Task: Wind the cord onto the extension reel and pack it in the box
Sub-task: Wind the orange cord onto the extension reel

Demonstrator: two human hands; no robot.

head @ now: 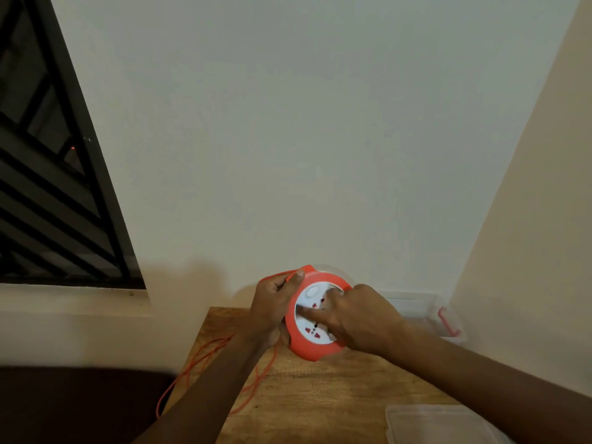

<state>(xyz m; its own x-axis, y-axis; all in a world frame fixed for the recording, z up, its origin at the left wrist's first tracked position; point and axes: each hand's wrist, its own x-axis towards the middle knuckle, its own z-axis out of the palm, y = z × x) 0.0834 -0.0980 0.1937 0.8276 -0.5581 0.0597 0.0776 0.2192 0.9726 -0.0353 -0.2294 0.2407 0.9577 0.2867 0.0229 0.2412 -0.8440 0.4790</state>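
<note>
An orange extension reel [312,349] with a white socket face is held tilted above the wooden table [320,395]. My left hand [275,302] grips its left rim, thumb on the top edge, with a strand of orange cord [205,363] running through the fist. My right hand [358,318] rests on the white face, fingers pressed into its centre. Loose cord loops hang down over the table's left edge. A clear plastic box [429,310] with red clips stands at the back right by the wall.
A clear plastic lid [442,424] lies at the table's near right corner. A dark barred window [54,187] fills the left. White walls meet in a corner at the right. A dark surface [80,405] lies low at the left.
</note>
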